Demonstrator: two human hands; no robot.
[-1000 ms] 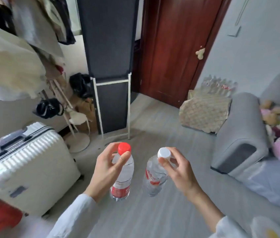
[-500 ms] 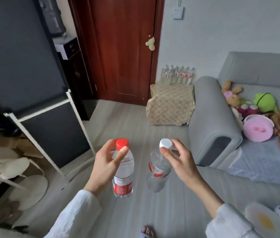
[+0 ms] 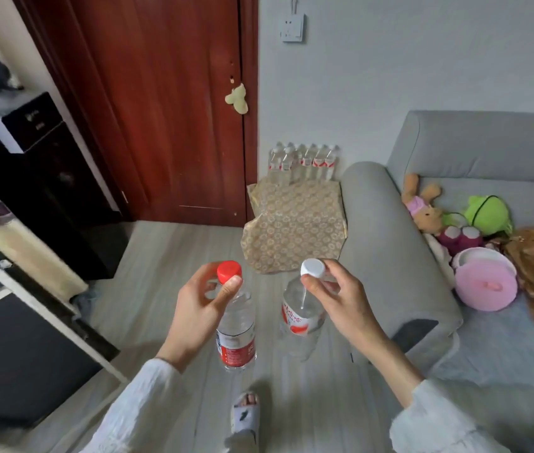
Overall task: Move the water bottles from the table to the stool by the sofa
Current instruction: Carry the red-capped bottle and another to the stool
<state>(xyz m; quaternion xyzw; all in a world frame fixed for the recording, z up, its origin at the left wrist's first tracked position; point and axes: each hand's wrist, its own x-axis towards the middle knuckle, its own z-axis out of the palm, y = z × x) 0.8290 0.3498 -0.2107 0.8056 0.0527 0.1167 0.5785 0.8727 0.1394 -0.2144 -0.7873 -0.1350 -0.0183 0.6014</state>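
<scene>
My left hand (image 3: 198,308) grips a clear water bottle with a red cap (image 3: 237,325) by its neck, hanging upright over the floor. My right hand (image 3: 341,299) pinches a second clear bottle with a white cap (image 3: 298,318) at the cap; this bottle tilts slightly. Both bottles carry red labels. Ahead stands the stool (image 3: 295,227), draped in a gold patterned cloth, right beside the grey sofa's armrest (image 3: 386,237). The stool's frame is hidden under the cloth.
A pack of several water bottles (image 3: 303,161) stands behind the stool against the wall. A red-brown door (image 3: 167,103) is ahead on the left, a black cabinet (image 3: 46,197) further left. Plush toys (image 3: 475,220) and a pink lidded box (image 3: 485,282) lie on the sofa. My slippered foot (image 3: 245,416) shows below.
The view has swung right and moved forward: the suitcase and clothes rack left the frame, and the stool and sofa now lie straight ahead and closer. Both hands keep their grips on the bottles.
</scene>
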